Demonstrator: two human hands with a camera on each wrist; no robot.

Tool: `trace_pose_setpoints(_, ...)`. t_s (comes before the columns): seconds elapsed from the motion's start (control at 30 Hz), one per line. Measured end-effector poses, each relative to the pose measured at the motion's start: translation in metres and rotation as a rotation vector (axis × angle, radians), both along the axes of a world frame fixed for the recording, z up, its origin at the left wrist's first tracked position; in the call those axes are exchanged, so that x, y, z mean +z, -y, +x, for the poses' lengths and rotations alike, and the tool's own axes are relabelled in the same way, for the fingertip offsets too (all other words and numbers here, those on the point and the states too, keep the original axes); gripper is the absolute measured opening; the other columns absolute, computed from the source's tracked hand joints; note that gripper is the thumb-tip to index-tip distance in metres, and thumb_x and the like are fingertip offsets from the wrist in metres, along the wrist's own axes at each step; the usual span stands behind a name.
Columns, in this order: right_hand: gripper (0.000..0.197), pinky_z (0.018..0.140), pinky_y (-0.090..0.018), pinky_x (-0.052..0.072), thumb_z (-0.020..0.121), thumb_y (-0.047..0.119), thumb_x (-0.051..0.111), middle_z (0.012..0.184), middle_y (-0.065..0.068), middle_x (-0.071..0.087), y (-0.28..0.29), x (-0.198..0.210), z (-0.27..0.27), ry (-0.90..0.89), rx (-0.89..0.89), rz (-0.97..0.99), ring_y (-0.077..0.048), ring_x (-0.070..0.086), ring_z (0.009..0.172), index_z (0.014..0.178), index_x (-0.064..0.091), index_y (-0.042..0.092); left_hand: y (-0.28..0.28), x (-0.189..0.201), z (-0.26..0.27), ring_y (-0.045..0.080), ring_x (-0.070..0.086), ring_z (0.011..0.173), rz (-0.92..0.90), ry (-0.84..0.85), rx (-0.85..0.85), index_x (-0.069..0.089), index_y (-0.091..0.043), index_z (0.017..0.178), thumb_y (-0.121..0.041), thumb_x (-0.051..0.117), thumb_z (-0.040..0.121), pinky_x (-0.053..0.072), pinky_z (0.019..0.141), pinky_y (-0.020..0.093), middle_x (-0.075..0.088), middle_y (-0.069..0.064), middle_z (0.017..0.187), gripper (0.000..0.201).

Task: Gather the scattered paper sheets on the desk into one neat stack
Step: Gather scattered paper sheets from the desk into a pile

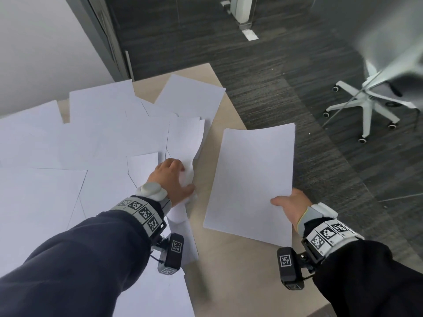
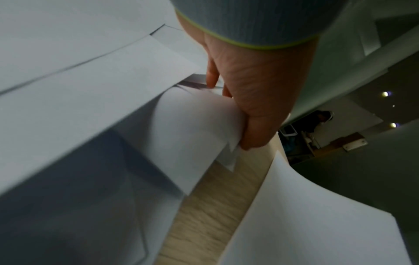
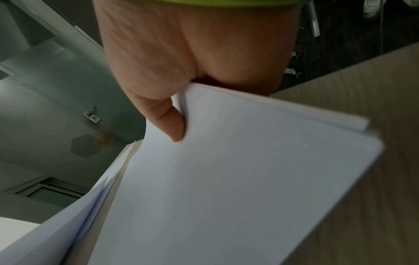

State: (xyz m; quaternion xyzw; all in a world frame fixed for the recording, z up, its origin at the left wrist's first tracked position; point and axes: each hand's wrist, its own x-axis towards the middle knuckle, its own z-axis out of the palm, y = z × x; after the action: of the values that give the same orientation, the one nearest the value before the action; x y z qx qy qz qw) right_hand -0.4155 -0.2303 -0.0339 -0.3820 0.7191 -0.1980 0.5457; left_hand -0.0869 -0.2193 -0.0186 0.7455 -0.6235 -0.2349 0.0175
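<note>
right hand (image 1: 289, 205) pinches gathered stack (image 1: 251, 179) at its near corner, thumb on top | left hand (image 1: 174, 179) grips buckled sheet (image 1: 185, 143) by its near edge | handling: light, floppy, slippery; hold edges | loose sheets (image 1: 68, 145) white, overlapping beyond left hand on worktop (image 1: 229, 271)

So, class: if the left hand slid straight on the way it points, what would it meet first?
Likely the curled sheet that the left hand already grips, then the loose sheets beyond; depth is unclear.
</note>
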Motion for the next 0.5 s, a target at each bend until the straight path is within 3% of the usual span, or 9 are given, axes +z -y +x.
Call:
trace_pose_setpoints(0.1, 0.023, 0.084, -0.037, 0.050, 0.085, -0.008, 0.064, 0.084, -0.004, 0.068, -0.006, -0.001, 0.000, 0.006, 0.011, 0.007, -0.026, 0.063, 0.081, 0.083, 0.066, 0.015, -0.001, 0.005, 0.000, 0.019, 0.051, 0.119, -0.018, 0.023, 0.046, 0.057, -0.029, 0.111, -0.051, 0.061, 0.082, 0.039, 0.098, 0.038, 0.055, -0.009, 0.128, 0.037)
trace_pose_setpoints(0.23, 0.024, 0.083, -0.037, 0.050, 0.085, -0.010, 0.062, 0.086, -0.010, 0.069, -0.012, -0.001, 0.001, 0.037, 0.023, 0.015, -0.027, 0.064, 0.080, 0.082, 0.067, 0.014, -0.008, 0.013, -0.006, 0.018, 0.056, 0.102, -0.100, -0.145, 0.193, 0.059, -0.032, 0.092, -0.047, 0.058, 0.076, 0.047, 0.090, 0.040, 0.060, -0.013, 0.109, 0.022)
trace_pose_setpoints(0.3, 0.023, 0.086, -0.040, 0.052, 0.084, -0.010, 0.062, 0.089, -0.012, 0.070, -0.017, -0.001, 0.002, 0.049, 0.036, 0.022, -0.029, 0.065, 0.084, 0.084, 0.068, 0.013, -0.014, 0.019, -0.014, 0.015, 0.058, 0.101, -0.154, -0.223, 0.209, 0.059, -0.033, 0.093, -0.047, 0.057, 0.076, 0.049, 0.089, 0.039, 0.061, -0.015, 0.107, 0.022)
trace_pose_setpoints(0.4, 0.020, 0.088, -0.041, 0.052, 0.080, -0.006, 0.067, 0.091, -0.011, 0.070, -0.027, 0.000, 0.008, 0.068, 0.032, 0.032, -0.032, 0.066, 0.090, 0.095, 0.069, 0.008, -0.028, 0.027, -0.035, 0.012, 0.058, 0.110, -0.173, -0.282, 0.141, 0.063, -0.032, 0.108, -0.040, 0.062, 0.083, 0.048, 0.097, 0.037, 0.063, -0.016, 0.115, 0.027)
trace_pose_setpoints(0.5, 0.043, 0.079, -0.037, 0.053, 0.071, 0.003, 0.069, 0.095, -0.011, 0.071, -0.036, 0.001, 0.013, 0.114, 0.014, 0.030, -0.031, 0.067, 0.089, 0.113, 0.066, 0.004, -0.047, 0.035, -0.062, 0.011, 0.060, 0.108, -0.139, -0.349, 0.088, 0.061, -0.034, 0.106, -0.041, 0.062, 0.086, 0.050, 0.093, 0.031, 0.060, -0.018, 0.127, 0.021)
